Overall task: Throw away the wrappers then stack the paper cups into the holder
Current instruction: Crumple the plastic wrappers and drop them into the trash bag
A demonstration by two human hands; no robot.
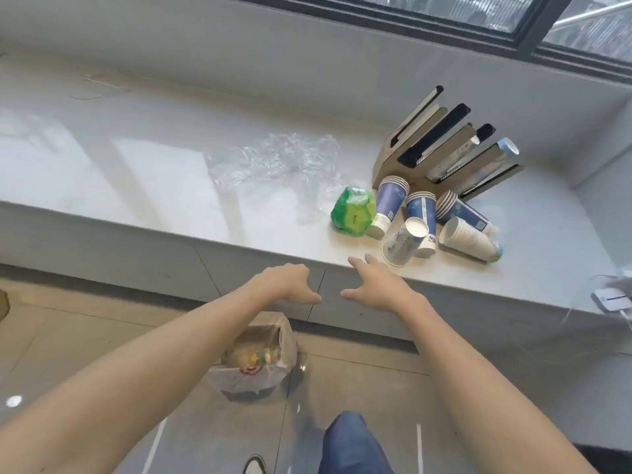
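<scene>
A crumpled clear plastic wrapper [277, 162] lies on the white ledge [136, 172]. To its right sits a green wrapper [354, 212]. Several stacks of blue and white paper cups [427, 224] lie toppled beside it, in front of a slotted cup holder [444, 148] with cups in its right slots. My left hand [285, 280] and my right hand [374, 282] hover empty just below the ledge's front edge, fingers apart. The right hand's fingertips are close to the nearest fallen cup.
A bin lined with a plastic bag [254, 357], holding rubbish, stands on the floor under my hands. A window runs along the wall behind the ledge. A small white device [608, 299] with a cable lies at the ledge's right end. My knee [352, 439] shows below.
</scene>
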